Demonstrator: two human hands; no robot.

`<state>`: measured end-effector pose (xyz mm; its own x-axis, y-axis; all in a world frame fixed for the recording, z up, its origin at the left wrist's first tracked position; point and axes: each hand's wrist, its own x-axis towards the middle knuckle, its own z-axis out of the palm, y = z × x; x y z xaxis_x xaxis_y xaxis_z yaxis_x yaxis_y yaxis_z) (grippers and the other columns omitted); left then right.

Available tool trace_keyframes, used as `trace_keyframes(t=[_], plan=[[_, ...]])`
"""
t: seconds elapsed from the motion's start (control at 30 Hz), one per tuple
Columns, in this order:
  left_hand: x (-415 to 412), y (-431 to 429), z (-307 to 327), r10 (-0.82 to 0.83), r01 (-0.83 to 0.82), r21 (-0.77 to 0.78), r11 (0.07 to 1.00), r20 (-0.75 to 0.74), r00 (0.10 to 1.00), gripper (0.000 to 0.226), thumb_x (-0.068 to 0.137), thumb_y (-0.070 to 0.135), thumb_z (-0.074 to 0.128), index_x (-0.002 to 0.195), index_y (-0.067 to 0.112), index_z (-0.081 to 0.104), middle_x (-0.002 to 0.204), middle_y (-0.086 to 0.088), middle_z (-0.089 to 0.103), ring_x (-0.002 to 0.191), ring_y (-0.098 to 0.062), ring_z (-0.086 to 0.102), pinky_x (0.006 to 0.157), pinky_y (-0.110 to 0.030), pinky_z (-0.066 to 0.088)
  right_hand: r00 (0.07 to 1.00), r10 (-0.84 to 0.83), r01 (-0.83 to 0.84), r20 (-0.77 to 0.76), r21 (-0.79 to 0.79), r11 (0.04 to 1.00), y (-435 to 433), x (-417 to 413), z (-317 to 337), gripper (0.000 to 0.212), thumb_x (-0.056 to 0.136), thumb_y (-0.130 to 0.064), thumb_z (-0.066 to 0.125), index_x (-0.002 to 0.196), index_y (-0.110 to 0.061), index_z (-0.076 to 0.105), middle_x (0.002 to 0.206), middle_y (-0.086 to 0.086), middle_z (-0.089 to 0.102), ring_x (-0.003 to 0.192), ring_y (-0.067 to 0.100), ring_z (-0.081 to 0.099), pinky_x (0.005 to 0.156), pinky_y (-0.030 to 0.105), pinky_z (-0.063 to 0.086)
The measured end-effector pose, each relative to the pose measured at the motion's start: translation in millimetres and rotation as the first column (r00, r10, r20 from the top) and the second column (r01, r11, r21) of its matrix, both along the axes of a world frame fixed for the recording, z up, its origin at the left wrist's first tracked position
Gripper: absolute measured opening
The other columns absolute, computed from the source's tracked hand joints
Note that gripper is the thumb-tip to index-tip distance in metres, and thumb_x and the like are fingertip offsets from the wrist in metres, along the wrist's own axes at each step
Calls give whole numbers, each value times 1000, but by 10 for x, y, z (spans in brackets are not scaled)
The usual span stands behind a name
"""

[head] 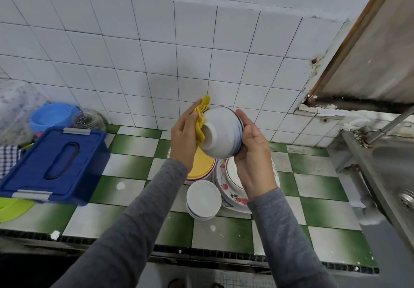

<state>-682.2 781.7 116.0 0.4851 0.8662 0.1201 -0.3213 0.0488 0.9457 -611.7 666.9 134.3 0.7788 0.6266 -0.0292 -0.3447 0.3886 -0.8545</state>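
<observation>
Drying looks midway: the right hand (254,155) grips the blue-rimmed bowl (223,130) by its rim, on its side, while the left hand (183,137) holds the yellow cloth (200,121) against its foot. Below the grip, stacked plates (231,175) likely remain.

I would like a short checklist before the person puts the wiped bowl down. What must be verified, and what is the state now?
1. The right hand grips the bowl: ok, fingers curl around its rim side.
2. The left hand holds the yellow cloth on the bowl's foot: ok.
3. Inside of the bowl dry: cannot tell, the opening faces away.
4. Landing place on the stack of small white bowls: ok, the top one holds nothing.
5. Safe path: not ok, the bowl is in the air above the flowered plates.
</observation>
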Motion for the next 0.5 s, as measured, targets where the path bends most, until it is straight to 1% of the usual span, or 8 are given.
trace_keyframes(t=[0.07,0.13,0.17,0.23,0.3,0.4,0.43,0.5], plan=[[30,-22,5,27,-26,-26,999,20,999,34,105,15,40,129,21,63,130,8,66,120,-4,59,102,-25,48,994,-10,15,-110,42,999,24,-8,1,30,106,-15,37,122,-17,62,137,7,61,118,20,59,103,38,49],[66,-62,-23,76,-75,-20,997,48,996,35,107,16,35,132,22,59,128,13,64,117,5,58,96,-17,47,976,1,24,-219,108,994,60,-26,21,29,104,-18,38,123,-20,60,137,8,60,118,22,59,102,43,49],[88,-91,-55,106,-106,-11,994,62,992,36,108,17,33,136,21,56,130,15,61,117,7,56,95,-15,46,964,8,33,-265,150,988,80,-43,40,29,102,-20,40,124,-20,58,133,6,61,116,21,61,99,42,52],[130,-169,-143,169,-172,32,985,95,981,40,109,23,30,145,17,45,140,11,53,126,6,50,103,-17,42,936,11,70,-352,216,974,128,-84,98,32,102,-18,42,130,-17,55,126,4,64,106,16,66,90,36,58],[162,-252,-236,214,-226,88,970,129,968,45,105,27,27,149,19,34,151,5,41,137,2,41,110,-18,36,912,1,104,-411,233,967,183,-128,157,36,106,-16,40,140,-12,50,122,4,65,102,14,68,90,34,58],[198,-291,-325,256,-284,285,915,130,958,45,105,21,24,150,17,24,154,11,31,142,-1,32,112,-19,30,922,-23,107,-387,196,975,245,-170,210,40,105,-17,42,145,-13,46,128,4,63,114,18,64,105,43,50],[203,-275,-337,270,-298,358,885,127,955,45,105,20,25,150,14,23,154,11,29,143,-2,31,114,-20,29,929,-33,105,-369,178,978,258,-180,220,38,105,-17,43,143,-16,47,129,4,62,117,19,63,107,45,48],[201,-217,-342,300,-318,491,811,119,947,48,106,23,25,151,8,22,155,3,27,145,-5,28,116,-23,26,934,-51,112,-353,155,981,273,-192,242,31,105,-17,45,135,-21,51,129,3,62,116,19,63,104,44,51]])
